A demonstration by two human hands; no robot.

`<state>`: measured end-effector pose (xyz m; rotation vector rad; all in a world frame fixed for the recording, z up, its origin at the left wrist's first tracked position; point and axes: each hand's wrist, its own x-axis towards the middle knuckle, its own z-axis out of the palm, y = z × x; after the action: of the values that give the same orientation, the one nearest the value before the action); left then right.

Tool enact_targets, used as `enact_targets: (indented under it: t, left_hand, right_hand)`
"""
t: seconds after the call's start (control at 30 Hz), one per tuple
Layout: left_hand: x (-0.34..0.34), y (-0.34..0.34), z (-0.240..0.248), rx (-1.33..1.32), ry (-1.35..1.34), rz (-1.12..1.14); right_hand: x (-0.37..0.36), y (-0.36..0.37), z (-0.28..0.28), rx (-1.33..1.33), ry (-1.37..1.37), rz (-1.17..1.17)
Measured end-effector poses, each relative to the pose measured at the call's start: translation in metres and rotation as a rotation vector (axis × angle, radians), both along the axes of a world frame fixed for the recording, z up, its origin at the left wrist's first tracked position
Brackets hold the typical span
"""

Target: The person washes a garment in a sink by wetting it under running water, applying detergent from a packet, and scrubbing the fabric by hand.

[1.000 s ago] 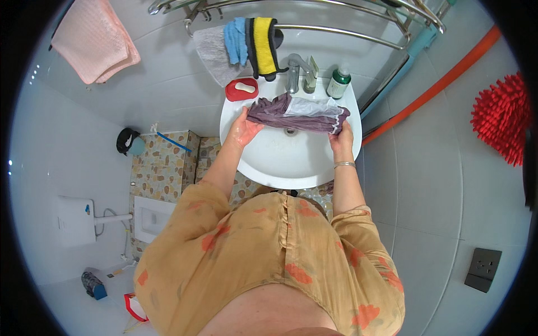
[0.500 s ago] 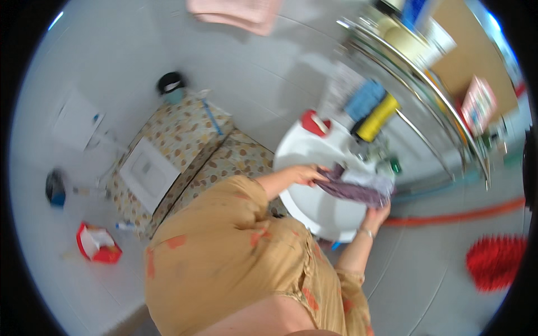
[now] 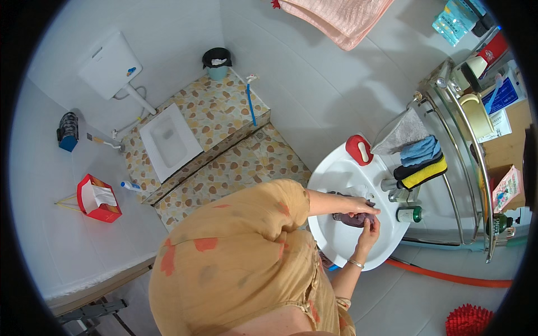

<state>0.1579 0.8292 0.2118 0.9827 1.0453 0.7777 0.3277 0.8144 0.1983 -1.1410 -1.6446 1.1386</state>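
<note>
A dark purple cloth is bunched over the bowl of the white washbasin. My left hand comes in from the left and grips its upper part with bent fingers. Below it, my right hand, with a bracelet at the wrist, pinches the cloth's right end. The two hands are close together, and part of the cloth is hidden behind the fingers. A metal tap stands right beside the hands. A green bottle lies or leans on the basin's right edge.
A red soap dish with a white bar sits on the basin's far rim. Grey, blue and yellow cloths hang from a metal rack at right. A squat toilet is at left, and an orange hose runs along the right wall.
My hands have drawn together, and the cloth, stretched wide between them before, is now bunched up. The whole view has shifted, so the basin appears further right and lower.
</note>
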Motion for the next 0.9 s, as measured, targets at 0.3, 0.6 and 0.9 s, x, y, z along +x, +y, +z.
enact_targets:
  t: [0.3,0.6,0.9]
  left_hand:
    - [-0.051,-0.021,0.007,0.118,-0.021,0.336]
    - [0.040,-0.009,0.022,0.338,-0.244,0.307]
    - [0.072,-0.008,0.011,0.609,0.491,0.599]
  right_hand:
    - [0.041,0.039,0.004,-0.376,0.796,-0.159]
    - [0.005,0.024,0.045,-0.167,0.070,0.109]
    - [0.076,0.013,-0.016,-1.104,0.478,0.268]
